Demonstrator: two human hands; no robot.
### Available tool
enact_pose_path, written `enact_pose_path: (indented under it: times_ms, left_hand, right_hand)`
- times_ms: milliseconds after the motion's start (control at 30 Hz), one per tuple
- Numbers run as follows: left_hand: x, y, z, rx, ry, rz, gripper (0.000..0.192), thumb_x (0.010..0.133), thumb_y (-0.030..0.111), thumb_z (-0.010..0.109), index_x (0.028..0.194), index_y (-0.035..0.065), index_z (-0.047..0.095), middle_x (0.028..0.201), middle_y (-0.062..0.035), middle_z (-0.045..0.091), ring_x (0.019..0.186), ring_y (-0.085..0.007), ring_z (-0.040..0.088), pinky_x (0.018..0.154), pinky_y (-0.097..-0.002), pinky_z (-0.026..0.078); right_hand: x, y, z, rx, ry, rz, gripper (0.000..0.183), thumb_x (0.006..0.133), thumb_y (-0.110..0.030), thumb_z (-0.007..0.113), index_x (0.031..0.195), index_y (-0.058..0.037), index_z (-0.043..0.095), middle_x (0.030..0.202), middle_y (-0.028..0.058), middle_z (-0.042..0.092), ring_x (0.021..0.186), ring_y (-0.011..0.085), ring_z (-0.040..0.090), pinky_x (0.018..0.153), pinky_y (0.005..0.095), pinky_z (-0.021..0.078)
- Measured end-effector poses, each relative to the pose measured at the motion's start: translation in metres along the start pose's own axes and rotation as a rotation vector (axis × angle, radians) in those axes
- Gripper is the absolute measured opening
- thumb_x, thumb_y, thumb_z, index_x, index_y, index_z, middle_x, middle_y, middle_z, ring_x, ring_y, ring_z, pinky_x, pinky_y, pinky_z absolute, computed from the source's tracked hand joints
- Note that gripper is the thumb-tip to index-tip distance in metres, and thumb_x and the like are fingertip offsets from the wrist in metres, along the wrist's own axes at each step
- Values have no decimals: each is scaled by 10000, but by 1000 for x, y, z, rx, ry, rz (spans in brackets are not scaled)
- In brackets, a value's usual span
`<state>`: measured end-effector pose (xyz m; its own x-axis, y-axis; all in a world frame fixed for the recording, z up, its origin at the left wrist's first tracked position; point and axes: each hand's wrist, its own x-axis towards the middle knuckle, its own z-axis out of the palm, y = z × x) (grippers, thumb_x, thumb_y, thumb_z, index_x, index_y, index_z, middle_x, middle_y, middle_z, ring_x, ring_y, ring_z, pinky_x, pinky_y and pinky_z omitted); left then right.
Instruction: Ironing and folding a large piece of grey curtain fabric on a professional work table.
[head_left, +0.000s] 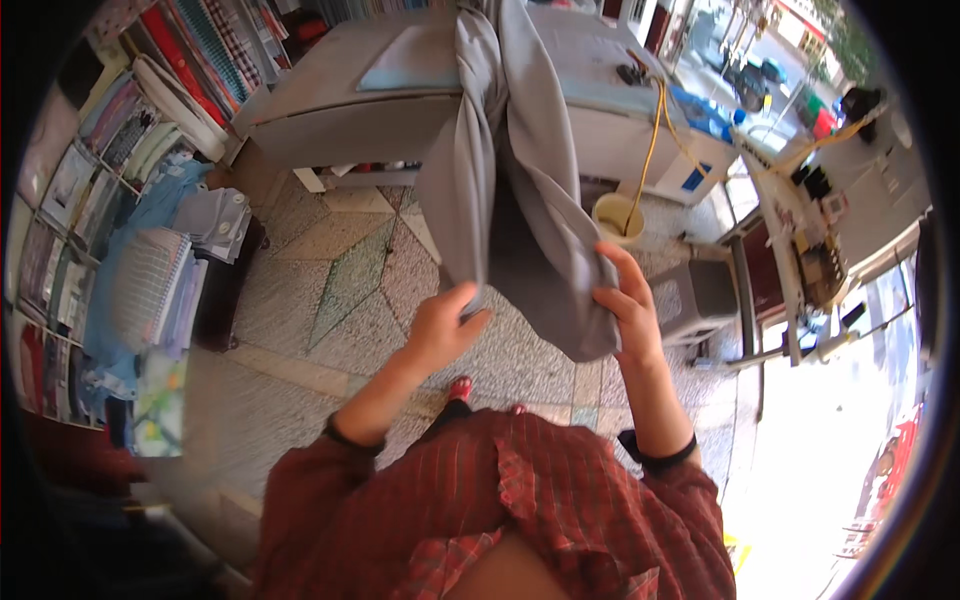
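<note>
A long grey cloth (544, 150) hangs in folds over the front of the work table (337, 135) and reaches toward me. My left hand (444, 326) pinches its left edge between thumb and fingers. On the other side, my right hand (630, 304) grips the right edge, fingers curled over the fabric. Between both hands the lower end sags, showing a darker inner fold. The far end of the cloth runs across the tabletop and out of view at the top.
Folded clothes (154, 281) are stacked at left beside shelves of fabric (90, 195). To the right stand a cream bucket (619, 217) with a yellow cord (651, 154) above it, a grey stool (697, 296) and a sewing-machine table (776, 262). Patterned stone floor (360, 262) lies below.
</note>
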<state>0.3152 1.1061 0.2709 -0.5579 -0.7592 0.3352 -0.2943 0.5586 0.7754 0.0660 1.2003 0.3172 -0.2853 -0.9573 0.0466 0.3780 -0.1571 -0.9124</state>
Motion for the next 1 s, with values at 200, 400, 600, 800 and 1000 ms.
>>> enact_pose_path:
  times_ms: [200, 400, 600, 800, 1000]
  left_hand:
    - [5, 4, 66, -474, 10, -192, 157, 892, 90, 623, 928, 22, 486, 752, -47, 469, 663, -81, 434, 595, -266, 384]
    - [6, -21, 44, -356, 225, -271, 162, 812, -14, 658, 846, 43, 511, 724, 31, 476, 660, -65, 455, 584, -245, 383]
    - [8, -29, 15, -245, 287, -216, 140, 835, -21, 606, 969, 20, 616, 942, -35, 643, 826, -115, 592, 746, -269, 476]
    - [22, -48, -7, -844, 295, -374, 388, 857, -9, 582, 1244, -16, 549, 1019, -63, 643, 911, -147, 619, 819, -264, 480]
    - [2, -95, -17, -998, 51, -690, 342, 849, 11, 631, 1184, -7, 565, 1006, -71, 654, 893, -133, 630, 747, -245, 492]
  right_hand:
    - [31, 59, 19, 54, -53, 33, 669, 777, 142, 472, 1405, -71, 384, 1080, 132, 614, 905, 167, 622, 771, 276, 508]
    - [50, 111, 30, -52, 34, 45, 595, 819, 90, 539, 1387, -30, 412, 1060, 142, 631, 873, 163, 635, 736, 268, 514]
    - [71, 110, 78, -171, 26, 116, 217, 853, -5, 603, 1068, 25, 610, 868, 95, 672, 744, 134, 624, 637, 271, 500]
    - [75, 153, 104, -779, -46, -265, 296, 817, -41, 610, 1104, 29, 638, 821, 166, 661, 761, 246, 654, 711, 358, 510]
    - [53, 165, 119, -927, 47, -220, 279, 803, -53, 625, 1075, 10, 639, 931, 213, 661, 844, 383, 650, 755, 409, 520]
